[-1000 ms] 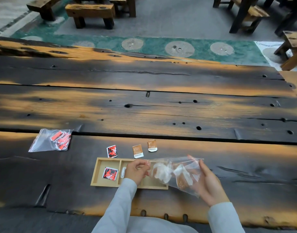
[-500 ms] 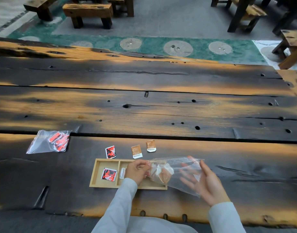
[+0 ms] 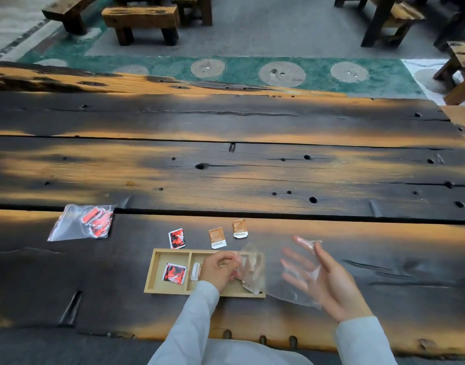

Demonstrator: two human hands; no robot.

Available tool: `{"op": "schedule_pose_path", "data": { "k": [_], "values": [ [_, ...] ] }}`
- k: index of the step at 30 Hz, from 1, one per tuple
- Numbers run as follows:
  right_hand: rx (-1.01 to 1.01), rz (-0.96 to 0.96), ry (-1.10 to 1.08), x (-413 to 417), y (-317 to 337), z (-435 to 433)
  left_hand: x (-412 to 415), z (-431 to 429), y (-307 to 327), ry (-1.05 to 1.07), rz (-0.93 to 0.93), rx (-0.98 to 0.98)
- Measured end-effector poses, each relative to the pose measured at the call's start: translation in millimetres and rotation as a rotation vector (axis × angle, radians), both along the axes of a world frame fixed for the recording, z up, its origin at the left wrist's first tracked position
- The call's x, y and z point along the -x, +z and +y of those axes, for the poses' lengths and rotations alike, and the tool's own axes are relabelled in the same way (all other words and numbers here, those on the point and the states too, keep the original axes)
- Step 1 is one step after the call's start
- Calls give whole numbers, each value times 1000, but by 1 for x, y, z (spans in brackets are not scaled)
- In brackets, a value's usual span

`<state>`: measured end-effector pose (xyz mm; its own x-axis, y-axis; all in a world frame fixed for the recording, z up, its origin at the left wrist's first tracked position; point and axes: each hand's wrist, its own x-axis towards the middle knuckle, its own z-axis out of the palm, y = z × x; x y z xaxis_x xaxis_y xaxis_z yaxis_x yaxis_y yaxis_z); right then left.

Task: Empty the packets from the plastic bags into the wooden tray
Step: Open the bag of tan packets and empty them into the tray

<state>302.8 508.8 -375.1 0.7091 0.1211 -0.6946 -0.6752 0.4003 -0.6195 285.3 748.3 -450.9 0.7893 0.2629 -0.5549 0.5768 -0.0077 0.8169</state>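
The wooden tray (image 3: 150, 272) lies near the table's front edge, with a red-and-black packet (image 3: 174, 272) in its left compartment and a white-edged packet (image 3: 196, 271) in its right one. My left hand (image 3: 217, 270) pinches the mouth of a clear plastic bag (image 3: 253, 272) over the right compartment. Blurred brown packets show inside the bag near the mouth. The bag's far end drapes over my right hand (image 3: 321, 280), whose fingers are spread. A second bag of red packets (image 3: 85, 223) lies to the left.
Just beyond the tray, a loose red packet (image 3: 177, 238) and two brown packets (image 3: 217, 237) (image 3: 239, 228) lie on the dark plank table (image 3: 226, 175). Wooden benches (image 3: 142, 21) stand on the floor past the table.
My right hand has spread open and drawn to the right. The bag has gone flatter, and its contents have slid toward the mouth at my left hand.
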Motion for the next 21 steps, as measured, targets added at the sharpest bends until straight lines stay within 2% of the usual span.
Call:
{"op": "schedule_pose_path", "data": {
  "k": [15,21],
  "values": [
    [120,-27,8,-4,6,6,1,6,8,54,15,80],
    [110,-88,7,-13,19,11,0,24,33,63,-32,134]
  ]
}}
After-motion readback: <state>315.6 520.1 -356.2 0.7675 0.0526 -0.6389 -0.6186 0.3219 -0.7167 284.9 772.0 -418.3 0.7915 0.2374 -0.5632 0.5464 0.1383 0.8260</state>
